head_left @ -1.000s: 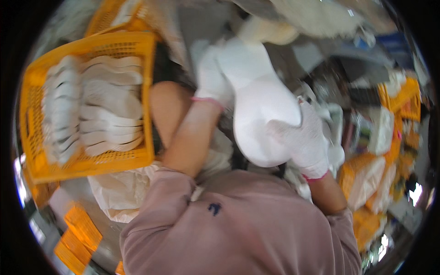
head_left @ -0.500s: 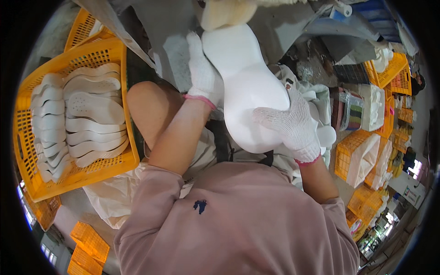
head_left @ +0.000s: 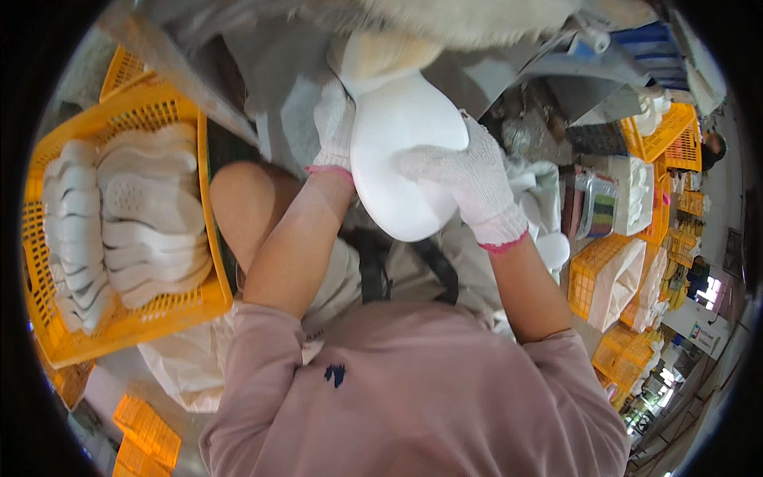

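Observation:
A smooth white shoe sole (head_left: 413,115) is held in front of me, its far end up against a rounded cream wheel (head_left: 389,54). My left hand (head_left: 335,123), in a white knit glove with a pink cuff, is closed on the sole's left edge near the wheel; its fingers are partly hidden. In a matching glove, my right hand (head_left: 473,175) grips the right edge, thumb lying across the sole's face. The far end of the sole is partly covered by the wheel.
At left stands a yellow plastic crate (head_left: 218,306) with rows of white soles (head_left: 151,187). Grey sheet metal (head_left: 278,71) surrounds the wheel, and a fuzzy cream wheel (head_left: 477,20) hangs above. More white pieces (head_left: 552,248) lie right of my knee, with stacked yellow crates (head_left: 592,266) beyond.
The sole has moved away from me, its far end now tilted against the cream wheel. Both hands have gone with it, and my left fingers have curled in. The view has shifted slightly.

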`<action>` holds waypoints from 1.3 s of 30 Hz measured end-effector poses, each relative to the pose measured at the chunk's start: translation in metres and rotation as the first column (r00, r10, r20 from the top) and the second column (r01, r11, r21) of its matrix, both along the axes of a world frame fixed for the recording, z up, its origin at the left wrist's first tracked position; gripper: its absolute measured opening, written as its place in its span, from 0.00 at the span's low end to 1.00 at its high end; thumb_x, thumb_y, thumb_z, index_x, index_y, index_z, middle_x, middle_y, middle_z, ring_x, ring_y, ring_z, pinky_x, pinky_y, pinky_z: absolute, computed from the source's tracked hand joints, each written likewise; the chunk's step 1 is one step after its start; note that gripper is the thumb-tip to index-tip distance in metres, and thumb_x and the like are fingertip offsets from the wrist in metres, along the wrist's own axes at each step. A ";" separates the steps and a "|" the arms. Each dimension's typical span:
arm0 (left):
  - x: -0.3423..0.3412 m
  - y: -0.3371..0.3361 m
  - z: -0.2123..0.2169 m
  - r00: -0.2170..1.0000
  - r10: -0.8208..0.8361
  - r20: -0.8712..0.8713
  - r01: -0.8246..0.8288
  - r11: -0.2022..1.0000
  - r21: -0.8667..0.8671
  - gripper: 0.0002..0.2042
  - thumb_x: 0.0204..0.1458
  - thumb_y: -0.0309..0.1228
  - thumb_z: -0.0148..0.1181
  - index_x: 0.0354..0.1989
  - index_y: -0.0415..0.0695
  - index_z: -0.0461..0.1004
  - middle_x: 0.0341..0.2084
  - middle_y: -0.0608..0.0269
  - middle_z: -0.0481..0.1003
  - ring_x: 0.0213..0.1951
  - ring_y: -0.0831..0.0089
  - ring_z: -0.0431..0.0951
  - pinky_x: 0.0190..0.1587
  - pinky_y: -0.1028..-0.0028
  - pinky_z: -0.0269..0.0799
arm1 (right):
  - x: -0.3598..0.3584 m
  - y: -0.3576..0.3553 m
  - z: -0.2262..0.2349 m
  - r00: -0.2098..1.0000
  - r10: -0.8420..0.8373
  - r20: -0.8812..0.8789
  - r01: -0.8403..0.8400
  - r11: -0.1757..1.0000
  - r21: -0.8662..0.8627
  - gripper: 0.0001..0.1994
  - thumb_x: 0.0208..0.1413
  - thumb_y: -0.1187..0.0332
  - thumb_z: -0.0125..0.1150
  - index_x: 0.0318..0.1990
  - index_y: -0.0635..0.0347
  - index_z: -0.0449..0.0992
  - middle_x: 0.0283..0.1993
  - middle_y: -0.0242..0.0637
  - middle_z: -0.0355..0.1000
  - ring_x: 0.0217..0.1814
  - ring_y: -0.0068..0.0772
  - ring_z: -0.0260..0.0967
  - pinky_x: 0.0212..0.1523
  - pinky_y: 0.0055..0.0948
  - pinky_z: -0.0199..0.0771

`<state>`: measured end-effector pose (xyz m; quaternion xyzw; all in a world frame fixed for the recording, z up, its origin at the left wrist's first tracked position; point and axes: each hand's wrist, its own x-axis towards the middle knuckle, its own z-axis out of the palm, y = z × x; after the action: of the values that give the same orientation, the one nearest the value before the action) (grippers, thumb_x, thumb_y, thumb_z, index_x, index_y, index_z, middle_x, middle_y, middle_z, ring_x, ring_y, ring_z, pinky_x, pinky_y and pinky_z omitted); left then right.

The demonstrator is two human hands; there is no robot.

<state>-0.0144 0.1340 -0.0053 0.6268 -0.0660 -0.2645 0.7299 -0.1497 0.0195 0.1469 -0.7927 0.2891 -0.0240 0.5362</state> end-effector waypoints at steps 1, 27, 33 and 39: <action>0.003 -0.004 -0.003 0.973 -0.102 0.205 0.076 0.988 0.131 0.23 0.67 0.43 0.57 0.63 0.38 0.74 0.57 0.49 0.79 0.61 0.59 0.77 0.65 0.64 0.72 | 0.010 -0.004 0.000 0.999 -0.029 -0.029 0.030 0.999 0.037 0.41 0.35 0.49 0.87 0.53 0.72 0.79 0.43 0.50 0.83 0.44 0.40 0.84 0.49 0.37 0.83; -0.093 -0.016 0.044 0.816 -0.551 -0.174 0.508 0.828 -0.238 0.26 0.72 0.50 0.53 0.62 0.37 0.76 0.50 0.57 0.82 0.46 0.66 0.84 0.49 0.67 0.81 | -0.245 -0.027 -0.077 0.850 -0.501 -0.163 0.192 0.006 0.981 0.31 0.76 0.50 0.49 0.75 0.62 0.60 0.49 0.37 0.78 0.45 0.32 0.76 0.45 0.33 0.79; -0.076 -0.017 0.004 0.766 -0.632 -0.117 0.598 0.633 0.492 0.35 0.66 0.61 0.56 0.66 0.42 0.74 0.56 0.62 0.78 0.51 0.72 0.77 0.54 0.70 0.72 | -0.422 -0.109 -0.019 0.343 -0.910 0.231 0.811 0.411 0.417 0.21 0.70 0.58 0.61 0.62 0.64 0.75 0.62 0.44 0.77 0.62 0.41 0.77 0.64 0.41 0.78; -0.072 -0.029 -0.036 0.718 -0.654 -0.237 0.658 0.529 0.535 0.39 0.65 0.63 0.55 0.70 0.40 0.70 0.59 0.57 0.76 0.53 0.65 0.77 0.59 0.64 0.71 | -0.594 -0.105 -0.086 -0.165 -0.901 0.401 0.956 -0.046 0.289 0.22 0.69 0.58 0.62 0.61 0.66 0.76 0.58 0.45 0.78 0.56 0.43 0.78 0.58 0.45 0.80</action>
<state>-0.0864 0.1047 -0.0410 0.7469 -0.2090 -0.5277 0.3464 -0.7434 -0.0858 0.0609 -0.3255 0.6226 -0.6160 0.3562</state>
